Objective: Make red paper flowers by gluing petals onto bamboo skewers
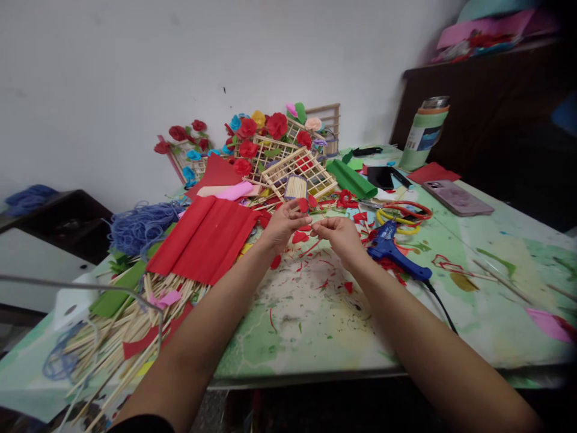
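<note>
Over the middle of the table, my left hand (285,225) has its fingers closed on a small red paper petal (303,205). Close by on the right, my right hand (339,236) is closed in a pinch; whatever lies between its fingertips is too small to make out. The fingertips of both hands almost meet. Below and around them lie red paper scraps (301,237). Beside my right forearm rests a blue hot glue gun (396,255), with red-and-yellow-handled scissors (408,213) behind it.
Stick lattices (300,174) with paper flowers (276,125) stand against the wall. Red crepe paper (202,237), thin sticks (112,337) and blue-purple yarn (142,225) fill the left side. A phone (457,197) and green bottle (424,135) are at right. The glue gun's cord (444,310) trails forward.
</note>
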A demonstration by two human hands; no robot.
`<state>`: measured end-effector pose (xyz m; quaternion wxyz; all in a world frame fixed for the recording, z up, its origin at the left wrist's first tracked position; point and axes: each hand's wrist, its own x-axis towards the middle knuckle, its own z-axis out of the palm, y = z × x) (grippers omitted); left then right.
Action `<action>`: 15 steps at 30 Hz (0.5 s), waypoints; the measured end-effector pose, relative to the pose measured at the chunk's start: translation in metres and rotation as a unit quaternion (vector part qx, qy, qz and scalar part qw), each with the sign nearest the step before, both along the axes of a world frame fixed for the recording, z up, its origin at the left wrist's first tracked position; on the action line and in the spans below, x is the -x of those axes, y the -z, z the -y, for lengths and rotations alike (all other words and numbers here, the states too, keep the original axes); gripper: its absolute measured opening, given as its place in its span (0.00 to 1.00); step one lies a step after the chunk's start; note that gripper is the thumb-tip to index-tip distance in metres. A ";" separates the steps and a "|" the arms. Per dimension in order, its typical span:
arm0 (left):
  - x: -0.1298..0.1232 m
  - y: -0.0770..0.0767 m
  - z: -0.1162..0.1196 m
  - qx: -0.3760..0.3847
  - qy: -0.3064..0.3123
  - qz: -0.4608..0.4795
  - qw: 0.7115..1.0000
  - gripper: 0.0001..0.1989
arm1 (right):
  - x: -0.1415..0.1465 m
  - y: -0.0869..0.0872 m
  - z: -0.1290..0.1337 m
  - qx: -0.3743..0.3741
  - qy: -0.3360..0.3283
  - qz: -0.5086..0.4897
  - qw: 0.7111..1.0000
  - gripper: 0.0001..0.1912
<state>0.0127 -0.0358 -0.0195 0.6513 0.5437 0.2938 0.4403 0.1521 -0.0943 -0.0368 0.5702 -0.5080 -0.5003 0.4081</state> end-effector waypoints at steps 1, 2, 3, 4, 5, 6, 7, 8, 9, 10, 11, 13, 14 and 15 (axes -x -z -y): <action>0.000 0.000 0.000 -0.008 0.001 0.001 1.000 0.28 | 0.000 0.000 0.000 0.000 0.000 0.000 1.000 0.10; 0.000 0.000 0.000 -0.015 0.001 0.001 1.000 0.27 | 0.000 0.000 0.000 0.000 0.001 0.001 1.000 0.10; 0.000 0.000 0.000 -0.020 0.000 0.001 1.000 0.26 | 0.000 0.001 0.000 0.000 0.002 0.002 1.000 0.10; 0.000 0.000 0.000 -0.021 -0.002 -0.001 1.000 0.26 | 0.000 0.001 0.000 -0.001 0.003 0.002 1.000 0.10; 0.000 0.000 0.000 -0.021 -0.006 -0.004 1.000 0.26 | 0.000 0.001 0.000 -0.002 0.004 0.001 1.000 0.10; 0.000 0.001 -0.001 -0.021 -0.011 -0.007 1.000 0.27 | 0.000 0.001 0.000 -0.003 0.004 0.001 1.000 0.10; 0.000 0.001 -0.001 -0.020 -0.016 -0.010 1.000 0.27 | 0.000 0.002 -0.001 -0.005 0.003 0.001 1.000 0.10; 0.000 0.001 -0.001 -0.018 -0.021 -0.013 1.000 0.28 | 0.000 0.002 -0.001 -0.005 0.003 0.001 1.000 0.10; 0.000 0.001 -0.001 -0.018 -0.023 -0.016 0.999 0.29 | 0.001 0.002 -0.001 -0.006 0.002 0.002 1.000 0.10; 0.000 0.001 -0.001 -0.018 -0.023 -0.019 0.999 0.29 | 0.001 0.002 -0.001 -0.005 0.002 0.002 1.000 0.10; 0.000 0.001 -0.001 -0.019 -0.023 -0.020 0.999 0.29 | 0.001 0.002 -0.001 -0.005 0.003 0.003 1.000 0.10; -0.001 0.001 0.001 -0.020 -0.024 -0.021 0.999 0.31 | 0.001 0.002 0.000 -0.003 0.010 0.007 1.000 0.09; -0.002 0.001 0.002 -0.016 -0.025 -0.021 0.999 0.33 | 0.001 0.002 0.000 -0.003 0.015 0.010 1.000 0.09; -0.002 0.001 0.003 -0.010 -0.024 -0.022 0.999 0.35 | 0.001 0.002 0.000 -0.003 0.022 0.015 1.000 0.10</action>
